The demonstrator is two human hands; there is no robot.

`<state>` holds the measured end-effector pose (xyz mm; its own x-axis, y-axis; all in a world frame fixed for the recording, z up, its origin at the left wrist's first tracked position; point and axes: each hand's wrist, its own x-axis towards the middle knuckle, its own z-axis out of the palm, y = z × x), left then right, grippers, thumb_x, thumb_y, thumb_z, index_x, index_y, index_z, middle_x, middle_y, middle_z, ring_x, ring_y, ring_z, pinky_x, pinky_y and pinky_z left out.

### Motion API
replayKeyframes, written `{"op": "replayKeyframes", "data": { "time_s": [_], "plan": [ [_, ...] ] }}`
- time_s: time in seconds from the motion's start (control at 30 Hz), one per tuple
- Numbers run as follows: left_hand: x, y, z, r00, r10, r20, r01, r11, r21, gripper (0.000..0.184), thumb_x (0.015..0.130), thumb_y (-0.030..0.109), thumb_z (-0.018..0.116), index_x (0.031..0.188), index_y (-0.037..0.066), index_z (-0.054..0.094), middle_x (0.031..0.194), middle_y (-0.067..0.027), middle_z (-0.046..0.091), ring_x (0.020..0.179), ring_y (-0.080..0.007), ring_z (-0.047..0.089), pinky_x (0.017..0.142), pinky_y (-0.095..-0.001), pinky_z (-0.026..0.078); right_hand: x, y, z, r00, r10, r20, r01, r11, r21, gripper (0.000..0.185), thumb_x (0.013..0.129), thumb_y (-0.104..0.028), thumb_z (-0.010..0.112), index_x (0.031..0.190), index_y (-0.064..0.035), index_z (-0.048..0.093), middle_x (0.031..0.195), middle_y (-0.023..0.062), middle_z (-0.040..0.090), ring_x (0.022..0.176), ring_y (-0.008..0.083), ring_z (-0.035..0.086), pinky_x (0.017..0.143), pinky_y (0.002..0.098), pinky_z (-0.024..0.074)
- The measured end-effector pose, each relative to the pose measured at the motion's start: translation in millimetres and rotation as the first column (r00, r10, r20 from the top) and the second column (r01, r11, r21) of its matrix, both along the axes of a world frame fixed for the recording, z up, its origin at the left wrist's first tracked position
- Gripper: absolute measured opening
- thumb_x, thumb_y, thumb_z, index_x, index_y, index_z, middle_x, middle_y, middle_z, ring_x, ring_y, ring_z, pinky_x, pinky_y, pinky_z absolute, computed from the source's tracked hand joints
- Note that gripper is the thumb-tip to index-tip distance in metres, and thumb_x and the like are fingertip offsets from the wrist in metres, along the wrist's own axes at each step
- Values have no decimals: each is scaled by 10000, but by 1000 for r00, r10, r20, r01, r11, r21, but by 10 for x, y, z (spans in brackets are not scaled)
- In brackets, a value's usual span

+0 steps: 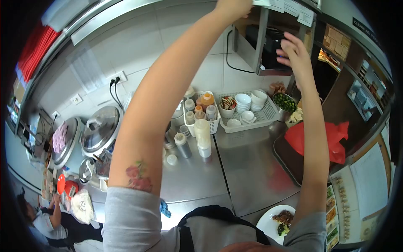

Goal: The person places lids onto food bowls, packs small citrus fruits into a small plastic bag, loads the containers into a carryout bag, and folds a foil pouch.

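Note:
My left hand is raised at the top edge, beside paper slips hanging from a rail; its fingers are bent and partly cut off, so what they hold, if anything, is hidden. My right hand is raised at the upper right with its fingers apart and nothing in them, in front of a dark appliance on a shelf. Below my right arm lies a red cloth on a dark tray. A white plate with food stands near my right elbow.
Squeeze bottles and a white basket of bottles stand on the steel counter. Beside them is a basket with bowls. Large lidded pots are at left. A co-worker stands at the lower left.

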<state>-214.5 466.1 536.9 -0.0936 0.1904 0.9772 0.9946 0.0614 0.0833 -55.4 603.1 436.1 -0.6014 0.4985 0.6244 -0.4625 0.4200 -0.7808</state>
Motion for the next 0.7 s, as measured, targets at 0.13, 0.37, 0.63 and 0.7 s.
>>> {"op": "replayKeyframes", "data": {
  "time_s": [0.13,0.37,0.63,0.7],
  "plan": [
    [402,-286,-18,983,135,121,-117,983,-141,459,842,281,585,1212,18,515,1009,-235,632,956,-372,611,806,-452,499,518,-542,-672,980,173,96,-170,985,-34,373,915,-152,575,1262,-50,485,1077,39,563,876,101,565,732,233,463],
    [562,-2246,-1893,941,323,-95,-270,556,-786,308,814,381,593,960,121,671,891,-147,635,896,-331,619,776,-444,493,1513,-791,-2243,833,158,530,-208,978,35,134,823,-50,643,708,1,597,618,-2,557,585,54,504,576,214,433],
    [-1558,-5757,-2437,323,937,-131,-617,104,-780,373,834,87,487,1180,169,599,1109,-160,606,955,-310,622,833,-420,499,1948,-2173,-3321,750,-62,659,390,845,-365,363,920,-383,555,719,-81,568,607,-12,486,588,72,479,553,227,404],
    [-1892,-6289,-2645,340,934,-108,-607,130,-784,383,838,96,511,1205,180,579,1157,-159,576,995,-315,604,851,-423,491,1569,-2891,-3614,739,20,674,242,926,-292,375,944,-390,498,802,-63,613,643,1,502,610,82,485,559,240,410]
  ]
}}
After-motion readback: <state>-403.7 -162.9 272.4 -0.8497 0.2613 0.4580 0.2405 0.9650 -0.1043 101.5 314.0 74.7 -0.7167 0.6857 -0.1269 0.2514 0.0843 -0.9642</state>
